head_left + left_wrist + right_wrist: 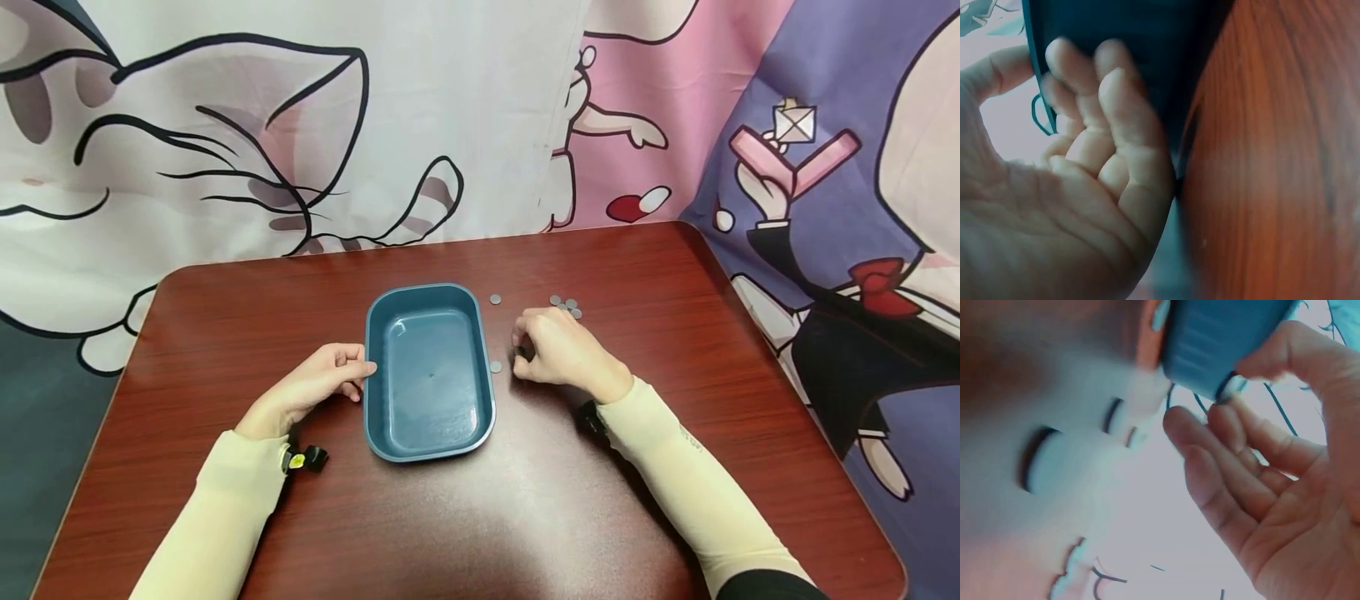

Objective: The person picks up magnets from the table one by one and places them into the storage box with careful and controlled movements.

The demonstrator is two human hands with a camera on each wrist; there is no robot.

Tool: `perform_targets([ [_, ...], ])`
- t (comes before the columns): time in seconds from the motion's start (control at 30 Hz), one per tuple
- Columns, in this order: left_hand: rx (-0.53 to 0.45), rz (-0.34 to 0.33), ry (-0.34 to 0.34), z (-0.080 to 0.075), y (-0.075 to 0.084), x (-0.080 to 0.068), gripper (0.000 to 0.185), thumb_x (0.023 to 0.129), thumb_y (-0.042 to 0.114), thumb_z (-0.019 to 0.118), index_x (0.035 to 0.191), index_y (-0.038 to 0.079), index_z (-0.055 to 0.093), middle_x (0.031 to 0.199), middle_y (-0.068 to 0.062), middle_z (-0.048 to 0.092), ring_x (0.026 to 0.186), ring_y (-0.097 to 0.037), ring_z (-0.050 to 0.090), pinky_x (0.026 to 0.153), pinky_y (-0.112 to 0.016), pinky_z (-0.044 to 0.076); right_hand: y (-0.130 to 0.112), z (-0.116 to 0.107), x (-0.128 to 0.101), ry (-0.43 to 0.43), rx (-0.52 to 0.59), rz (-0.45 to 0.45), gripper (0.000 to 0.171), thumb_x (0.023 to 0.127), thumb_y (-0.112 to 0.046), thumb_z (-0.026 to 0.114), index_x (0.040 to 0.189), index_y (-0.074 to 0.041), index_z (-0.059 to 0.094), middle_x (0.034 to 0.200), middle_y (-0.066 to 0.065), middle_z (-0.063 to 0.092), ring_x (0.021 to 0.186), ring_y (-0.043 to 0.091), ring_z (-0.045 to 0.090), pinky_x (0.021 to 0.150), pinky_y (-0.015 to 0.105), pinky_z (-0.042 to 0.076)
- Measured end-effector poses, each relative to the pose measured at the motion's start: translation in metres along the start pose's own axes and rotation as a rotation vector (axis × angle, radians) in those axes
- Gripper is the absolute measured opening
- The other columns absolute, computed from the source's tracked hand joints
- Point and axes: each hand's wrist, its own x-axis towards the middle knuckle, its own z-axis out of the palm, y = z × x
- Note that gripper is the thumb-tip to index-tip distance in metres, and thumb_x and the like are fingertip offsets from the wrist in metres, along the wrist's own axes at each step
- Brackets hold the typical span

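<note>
A blue rectangular plastic tray [431,454] lies on the table, its inside bare. My left hand [330,375] grips the tray's left rim, thumb over the edge and the other fingers curled at the outer wall; in the left wrist view those fingers [1125,112] overlap the dark side of the tray. To the right of the tray, my right hand [558,350] pinches a small round grey coin [1229,387] between thumb and forefinger, just above the table. One loose coin [496,367] lies between that hand and the tray, and another coin [495,299] farther back.
Beyond my right hand lies a small cluster of several grey coins [572,305], partly hidden by the hand. The reddish-brown wooden table [637,275] has rounded corners. Cloth with cartoon figures [480,108] hangs behind its far edge and along the right side.
</note>
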Motion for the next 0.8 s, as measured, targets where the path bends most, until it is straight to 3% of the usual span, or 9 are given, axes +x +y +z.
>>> perform_targets([
  [0.33, 0.039, -0.031, -0.071, -0.008, -0.003, -0.001, 0.026, 0.105, 0.025, 0.06, 0.106, 0.003, 0.046, 0.078, -0.009, 0.063, 0.072, -0.024, 0.07, 0.067, -0.035, 0.063, -0.012, -0.007, 0.025, 0.106, 0.066, -0.05, 0.011, 0.075, -0.02, 0.077, 0.082, -0.019, 0.068, 0.072, -0.008, 0.065, 0.061, 0.008, 0.056, 0.055, 0.029, 0.047],
  [0.57, 0.106, -0.055, -0.104, -0.004, 0.001, -0.002, 0.031, 0.104, 0.029, 0.062, 0.111, 0.003, 0.046, 0.092, -0.006, 0.074, 0.082, -0.021, 0.071, 0.074, -0.039, 0.065, -0.034, 0.004, 0.038, 0.061, 0.132, -0.233, 0.011, 0.08, -0.017, 0.076, 0.089, -0.016, 0.07, 0.082, -0.002, 0.069, 0.069, 0.012, 0.062, 0.07, 0.029, 0.052],
  [0.8, 0.173, -0.074, -0.096, -0.007, 0.003, -0.006, 0.036, 0.103, 0.03, 0.064, 0.113, 0.002, 0.045, 0.083, -0.011, 0.073, 0.077, -0.029, 0.074, 0.072, -0.038, 0.064, -0.056, 0.03, 0.053, 0.006, 0.08, -0.339, 0.01, 0.083, -0.017, 0.074, 0.089, -0.014, 0.067, 0.082, 0.001, 0.067, 0.073, 0.01, 0.055, 0.073, 0.029, 0.05],
])
